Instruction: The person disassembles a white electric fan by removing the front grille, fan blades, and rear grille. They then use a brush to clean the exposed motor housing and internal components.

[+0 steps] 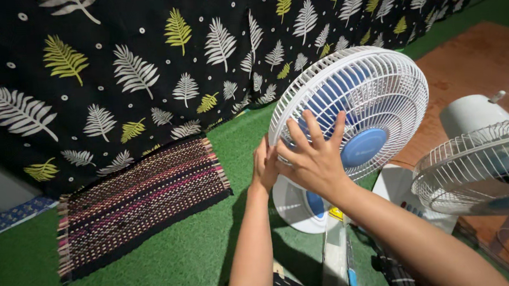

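A white electric fan (pixel 379 90) with a round wire grille and blue blades stands tilted over the green floor. My right hand (pixel 313 157) lies spread flat on the lower left of the front grille, fingers apart. My left hand (pixel 264 167) grips the grille's left rim from behind, thumb side toward me. The fan's blue hub cap (pixel 364 147) shows just right of my right hand. Its white base (pixel 295 207) sits below my wrists.
A second white fan (pixel 482 171) lies at the right on a brown mat (pixel 482 61). A striped woven rug (pixel 135 201) lies on the green turf floor (pixel 174 263) at left. A black leaf-patterned cloth (pixel 146 61) hangs across the back.
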